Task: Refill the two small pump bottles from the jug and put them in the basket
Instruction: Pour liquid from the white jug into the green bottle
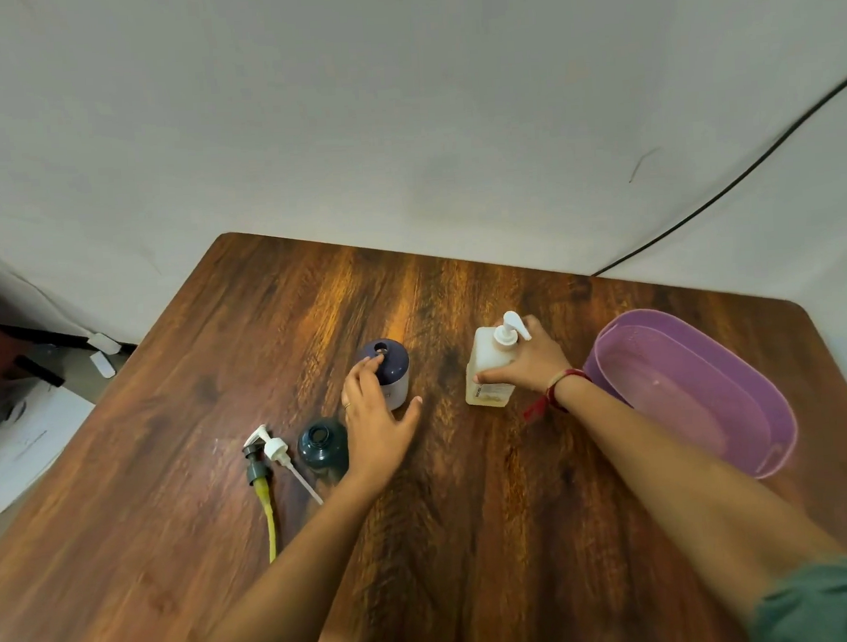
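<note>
Navy plastic lies under the fingertips (367,365) of the left hand (375,421): they rest on the domed top of the navy-and-white pump bottle (397,376), next to its uncapped neck hole. The thumb is splayed out to the right and the hand is not closed round the bottle. What is inside that bottle cannot be told.

The right hand (531,364) grasps the clear square jug (485,374), with the thumb across its front face and the fingers wrapped behind. A white pump head (508,333) sits on the jug, and pale yellowish liquid shows through its lower part. A red thread (557,390) circles the right wrist.

Just beside the left wrist stands the dark teal pump bottle (322,446), upright with its neck open and its inside too dark to read. To its left two removed pumps lie on the wooden table (472,539): a white pump (276,448) with a clear dip tube and a dark grey pump (258,471) with a yellow tube (270,520).

The purple oval basket (779,402) stands at the table's right edge, just beyond the right forearm and apart from both small bottles. Loose papers (20,440) lie on the floor at the left.
</note>
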